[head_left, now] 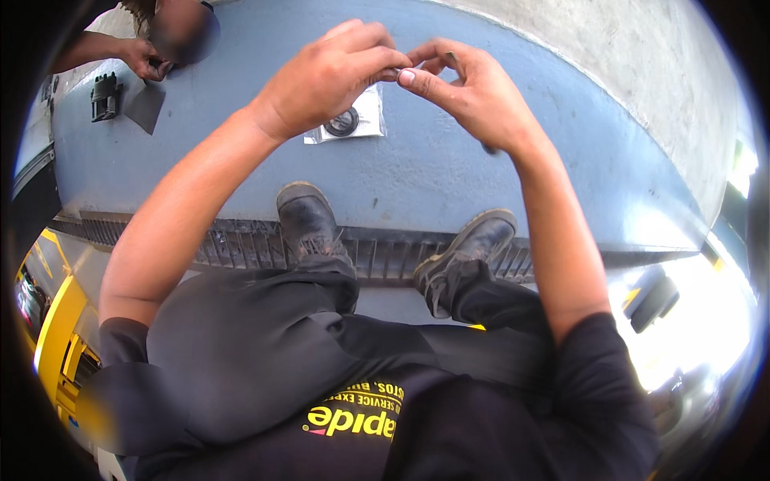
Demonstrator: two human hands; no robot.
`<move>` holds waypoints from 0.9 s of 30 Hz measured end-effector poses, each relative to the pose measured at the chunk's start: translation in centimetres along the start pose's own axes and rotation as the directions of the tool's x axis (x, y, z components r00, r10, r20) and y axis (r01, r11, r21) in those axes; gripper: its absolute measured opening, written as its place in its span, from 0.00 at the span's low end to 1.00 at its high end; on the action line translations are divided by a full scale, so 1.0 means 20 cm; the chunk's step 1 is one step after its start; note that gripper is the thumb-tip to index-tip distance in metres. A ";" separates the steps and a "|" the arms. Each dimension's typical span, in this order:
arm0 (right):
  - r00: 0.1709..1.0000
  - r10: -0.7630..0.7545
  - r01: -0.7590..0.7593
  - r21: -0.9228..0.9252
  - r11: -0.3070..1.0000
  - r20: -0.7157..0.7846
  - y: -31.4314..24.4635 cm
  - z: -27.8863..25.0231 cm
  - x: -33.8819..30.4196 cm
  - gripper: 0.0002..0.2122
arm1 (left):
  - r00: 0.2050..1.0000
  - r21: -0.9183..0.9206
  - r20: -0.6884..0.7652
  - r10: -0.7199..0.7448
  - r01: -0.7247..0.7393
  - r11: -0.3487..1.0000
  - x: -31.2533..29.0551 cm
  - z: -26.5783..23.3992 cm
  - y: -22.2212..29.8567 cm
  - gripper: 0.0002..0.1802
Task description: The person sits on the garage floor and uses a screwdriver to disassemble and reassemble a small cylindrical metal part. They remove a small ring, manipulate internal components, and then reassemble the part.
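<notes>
My left hand (337, 78) and my right hand (475, 90) meet fingertip to fingertip above the blue floor. Both are closed in a pinch around something small and dark, mostly covered by the fingers. A dark tip shows between the right hand's fingers and a dark rounded end below its palm; I cannot tell whether they belong to one object. Beneath the left hand, a clear plastic packet (370, 120) lies on the floor with black rubber rings (342, 123) in or on it.
At the upper left, another person's hand (143, 58) works low over the floor. Near it lie a dark metal part (105, 98) and a grey flat sheet (145, 108). A slotted drain grate (385, 255) runs under my shoes (309, 216). A yellow frame (64, 329) stands at left.
</notes>
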State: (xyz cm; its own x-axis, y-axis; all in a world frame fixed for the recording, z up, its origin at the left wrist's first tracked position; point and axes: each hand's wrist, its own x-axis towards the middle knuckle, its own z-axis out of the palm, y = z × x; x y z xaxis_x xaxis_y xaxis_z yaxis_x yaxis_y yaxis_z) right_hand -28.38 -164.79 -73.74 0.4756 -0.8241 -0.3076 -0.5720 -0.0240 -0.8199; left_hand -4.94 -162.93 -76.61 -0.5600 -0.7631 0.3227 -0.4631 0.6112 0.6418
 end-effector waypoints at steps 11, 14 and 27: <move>0.958 0.099 -0.158 0.204 0.966 0.270 -0.05 -0.04 -0.10 0.16 | 0.986 0.128 0.026 0.164 -0.166 0.978 0.08 -0.05 0.06 0.14; 0.961 0.092 -0.187 0.371 0.909 0.259 -0.05 -0.04 -0.12 0.17 | 0.974 0.151 0.006 0.227 -0.226 0.962 0.11 -0.07 0.05 0.16; 0.829 0.143 -0.559 0.796 0.231 0.541 -0.13 -0.05 -0.22 0.14 | 0.959 0.149 -0.006 0.284 -0.280 0.949 0.17 -0.13 0.13 0.20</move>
State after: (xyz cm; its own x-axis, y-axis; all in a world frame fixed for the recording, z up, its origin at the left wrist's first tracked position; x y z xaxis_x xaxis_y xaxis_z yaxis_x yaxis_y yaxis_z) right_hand -29.71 -161.69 -69.70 0.6740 -0.3808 -0.6330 0.1344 0.9058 -0.4019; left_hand -6.25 -164.35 -72.00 -0.6645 -0.5596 0.4952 -0.3849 0.8244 0.4150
